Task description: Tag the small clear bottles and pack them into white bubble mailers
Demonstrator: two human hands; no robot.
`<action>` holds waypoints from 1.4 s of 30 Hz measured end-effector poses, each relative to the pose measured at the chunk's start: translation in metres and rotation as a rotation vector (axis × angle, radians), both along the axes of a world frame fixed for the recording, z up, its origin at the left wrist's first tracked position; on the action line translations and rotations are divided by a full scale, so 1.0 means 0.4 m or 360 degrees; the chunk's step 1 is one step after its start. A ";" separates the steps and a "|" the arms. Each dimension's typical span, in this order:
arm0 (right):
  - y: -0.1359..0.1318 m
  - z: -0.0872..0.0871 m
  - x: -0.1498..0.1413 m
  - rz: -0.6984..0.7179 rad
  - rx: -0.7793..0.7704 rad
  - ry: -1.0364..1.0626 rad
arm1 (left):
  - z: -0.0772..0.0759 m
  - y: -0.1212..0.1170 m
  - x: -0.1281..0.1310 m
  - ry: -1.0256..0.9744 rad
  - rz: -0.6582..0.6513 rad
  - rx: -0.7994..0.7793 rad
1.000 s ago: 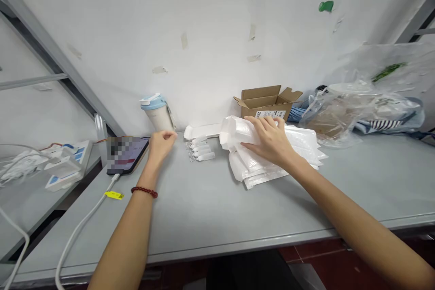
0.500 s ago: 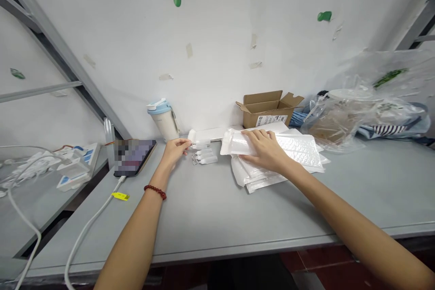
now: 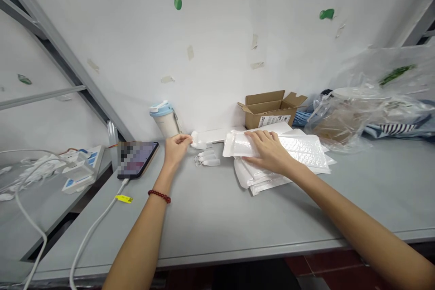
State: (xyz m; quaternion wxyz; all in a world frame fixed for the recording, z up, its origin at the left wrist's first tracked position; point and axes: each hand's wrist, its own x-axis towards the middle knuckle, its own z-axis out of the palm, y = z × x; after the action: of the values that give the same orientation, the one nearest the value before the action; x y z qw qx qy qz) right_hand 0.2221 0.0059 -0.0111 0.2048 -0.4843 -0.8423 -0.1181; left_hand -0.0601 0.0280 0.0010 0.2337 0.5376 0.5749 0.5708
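Note:
My left hand [image 3: 177, 147], a red bead bracelet on its wrist, pinches the left end of a white packet [image 3: 212, 136], seemingly a bubble mailer, lying along the wall. Just right of and below those fingers lie several small white tags with loops [image 3: 210, 162]. My right hand [image 3: 268, 150] is wrapped over the top white bubble mailer [image 3: 304, 150], fingers on its upper side and thumb at its near edge. More white mailers [image 3: 267, 186] lie fanned beneath it, partly hidden by my hand.
An open cardboard box [image 3: 272, 108] stands by the wall behind the mailers. At left are a blue-lidded cup [image 3: 165, 120], a phone [image 3: 137, 161] on a white cable and a power strip [image 3: 83, 170]. Clear plastic bags [image 3: 350, 118] lie at right on the grey table [image 3: 210, 217].
My left hand has shifted slightly from beside the small tags to the end of the packet behind them. My right hand stays on the top mailer. The view has shifted slightly.

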 end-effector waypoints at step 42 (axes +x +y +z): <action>-0.018 0.008 -0.016 0.0009 0.0120 0.0136 | -0.030 -0.004 0.011 0.0381 0.0000 -0.0190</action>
State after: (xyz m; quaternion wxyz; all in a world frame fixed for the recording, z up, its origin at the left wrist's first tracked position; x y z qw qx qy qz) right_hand 0.2159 -0.0014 -0.0079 0.2590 -0.4785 -0.8291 -0.1284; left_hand -0.0559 0.0263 -0.0109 0.1950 0.5871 0.6316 0.4673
